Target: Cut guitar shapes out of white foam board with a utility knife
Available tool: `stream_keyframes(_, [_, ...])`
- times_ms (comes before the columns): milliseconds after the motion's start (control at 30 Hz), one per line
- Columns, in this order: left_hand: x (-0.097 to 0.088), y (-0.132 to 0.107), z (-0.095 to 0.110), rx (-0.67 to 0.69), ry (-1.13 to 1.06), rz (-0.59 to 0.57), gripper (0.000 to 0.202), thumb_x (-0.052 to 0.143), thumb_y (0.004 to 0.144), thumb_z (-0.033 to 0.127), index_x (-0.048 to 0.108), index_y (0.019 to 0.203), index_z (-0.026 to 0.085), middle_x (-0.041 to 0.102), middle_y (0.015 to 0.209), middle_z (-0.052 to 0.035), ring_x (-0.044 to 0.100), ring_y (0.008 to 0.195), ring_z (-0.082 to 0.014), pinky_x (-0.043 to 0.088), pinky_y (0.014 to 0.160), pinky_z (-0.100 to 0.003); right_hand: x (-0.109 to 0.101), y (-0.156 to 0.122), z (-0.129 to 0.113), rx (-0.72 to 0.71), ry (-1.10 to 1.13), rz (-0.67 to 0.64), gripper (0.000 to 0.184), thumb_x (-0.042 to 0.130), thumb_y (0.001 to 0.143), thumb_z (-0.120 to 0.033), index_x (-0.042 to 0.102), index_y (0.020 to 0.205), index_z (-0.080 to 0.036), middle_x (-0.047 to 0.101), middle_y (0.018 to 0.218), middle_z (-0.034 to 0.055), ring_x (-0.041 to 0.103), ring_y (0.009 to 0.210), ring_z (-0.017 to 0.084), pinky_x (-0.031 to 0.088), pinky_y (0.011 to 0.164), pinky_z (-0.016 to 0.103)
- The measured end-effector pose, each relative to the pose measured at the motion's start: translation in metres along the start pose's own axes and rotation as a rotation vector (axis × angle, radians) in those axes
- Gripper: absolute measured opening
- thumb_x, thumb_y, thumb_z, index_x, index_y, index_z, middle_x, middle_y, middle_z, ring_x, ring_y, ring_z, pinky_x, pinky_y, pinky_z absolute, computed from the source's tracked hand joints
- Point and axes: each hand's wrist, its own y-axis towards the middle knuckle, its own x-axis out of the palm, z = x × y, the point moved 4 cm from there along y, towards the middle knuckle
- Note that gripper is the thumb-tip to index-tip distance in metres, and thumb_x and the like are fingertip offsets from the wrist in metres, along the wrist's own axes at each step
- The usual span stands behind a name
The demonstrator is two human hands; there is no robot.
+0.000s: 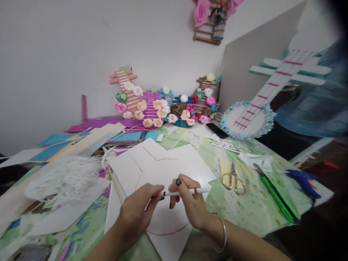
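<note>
A slim white marker with dark red at its left end lies level between my two hands. My right hand wraps its fingers round the barrel. The fingertips of my left hand pinch the red end, partly covering it. Below both hands is a large sheet of white paper with angular edges. Thin red curved lines are drawn on it, some hidden by my hands. A bracelet circles my right wrist.
To the right lie gold-handled scissors, a green cutter knife and a blue glue gun. Several pens and a phone are behind them. White shreds pile up at left. Flowered lute-shaped crafts and a larger one stand behind.
</note>
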Motion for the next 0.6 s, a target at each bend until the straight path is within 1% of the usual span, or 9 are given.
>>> stream_keyframes(133, [0.005, -0.001, -0.001, 0.108, 0.021, -0.053, 0.019, 0.045, 0.082, 0.01, 0.06, 0.084, 0.02, 0.064, 0.069, -0.0013, 0.062, 0.066, -0.0112, 0.05, 0.064, -0.019, 0.006, -0.005, 0.012, -0.009, 0.195, 0.096, 0.035, 0.04, 0.089, -0.048, 0.05, 0.069, -0.02, 0.056, 0.048, 0.0003, 0.048, 0.051, 0.013, 0.038, 0.056, 0.028])
stream_keyframes(233, [0.008, -0.002, 0.001, 0.167, 0.082, -0.054, 0.023, 0.041, 0.082, 0.005, 0.059, 0.078, 0.019, 0.065, 0.071, -0.003, 0.063, 0.073, -0.0128, 0.051, 0.07, -0.022, 0.013, -0.006, 0.023, 0.009, 0.353, 0.142, 0.035, 0.042, 0.087, -0.049, 0.047, 0.069, -0.02, 0.056, 0.048, 0.0001, 0.049, 0.049, 0.013, 0.035, 0.052, 0.027])
stream_keyframes(300, [0.01, -0.003, 0.005, 0.246, 0.166, 0.016, 0.023, 0.042, 0.081, 0.003, 0.06, 0.081, 0.019, 0.066, 0.075, -0.0043, 0.063, 0.079, -0.0148, 0.051, 0.077, -0.026, 0.014, -0.003, 0.027, 0.043, 0.435, 0.172, 0.035, 0.044, 0.086, -0.05, 0.047, 0.069, -0.02, 0.056, 0.048, -0.0005, 0.048, 0.044, 0.012, 0.032, 0.049, 0.026])
stream_keyframes(367, [0.012, -0.003, 0.008, 0.346, 0.25, 0.1, 0.022, 0.048, 0.08, 0.003, 0.06, 0.092, 0.017, 0.066, 0.082, -0.0061, 0.062, 0.086, -0.0167, 0.049, 0.083, -0.029, 0.009, 0.004, 0.026, 0.093, 0.422, 0.157, 0.033, 0.045, 0.085, -0.048, 0.047, 0.069, -0.019, 0.054, 0.046, -0.0018, 0.045, 0.04, 0.01, 0.029, 0.046, 0.025])
stream_keyframes(433, [0.014, -0.002, 0.002, 0.359, 0.293, 0.104, 0.027, 0.053, 0.079, 0.006, 0.057, 0.104, 0.015, 0.065, 0.095, -0.0091, 0.06, 0.095, -0.0178, 0.047, 0.088, -0.03, -0.007, 0.014, 0.018, 0.126, 0.258, 0.116, 0.031, 0.046, 0.085, -0.043, 0.05, 0.069, -0.017, 0.05, 0.041, -0.0034, 0.043, 0.041, 0.009, 0.029, 0.047, 0.023])
stream_keyframes(467, [0.014, -0.002, -0.004, 0.308, 0.298, 0.074, 0.029, 0.055, 0.079, 0.009, 0.056, 0.108, 0.015, 0.063, 0.101, -0.0106, 0.059, 0.099, -0.0186, 0.047, 0.089, -0.03, -0.019, 0.021, 0.012, 0.102, 0.111, 0.12, 0.03, 0.048, 0.084, -0.041, 0.051, 0.067, -0.017, 0.049, 0.042, -0.0035, 0.044, 0.043, 0.009, 0.032, 0.05, 0.023])
stream_keyframes(533, [0.01, -0.006, -0.024, 0.144, 0.276, 0.01, 0.03, 0.058, 0.08, 0.023, 0.055, 0.109, 0.016, 0.06, 0.11, -0.0123, 0.057, 0.102, -0.021, 0.047, 0.088, -0.032, -0.051, 0.038, 0.0, -0.02, -0.226, 0.163, 0.027, 0.045, 0.086, -0.038, 0.055, 0.075, -0.016, 0.053, 0.052, -0.0025, 0.049, 0.051, 0.01, 0.036, 0.054, 0.022])
stream_keyframes(567, [0.006, -0.011, -0.035, 0.045, 0.253, -0.002, 0.032, 0.06, 0.077, 0.034, 0.057, 0.104, 0.017, 0.06, 0.107, -0.011, 0.058, 0.098, -0.0214, 0.05, 0.082, -0.031, -0.067, 0.047, -0.004, -0.09, -0.469, 0.159, 0.025, 0.041, 0.089, -0.035, 0.056, 0.082, -0.017, 0.057, 0.06, -0.0011, 0.052, 0.056, 0.01, 0.038, 0.056, 0.022])
stream_keyframes(600, [0.0, -0.018, -0.046, -0.061, 0.215, 0.009, 0.03, 0.063, 0.074, 0.041, 0.059, 0.093, 0.019, 0.062, 0.095, -0.008, 0.061, 0.085, -0.0196, 0.051, 0.074, -0.029, -0.083, 0.057, -0.005, -0.147, -0.752, 0.173, 0.023, 0.037, 0.089, -0.031, 0.056, 0.091, -0.017, 0.061, 0.07, 0.0002, 0.054, 0.063, 0.011, 0.04, 0.06, 0.022])
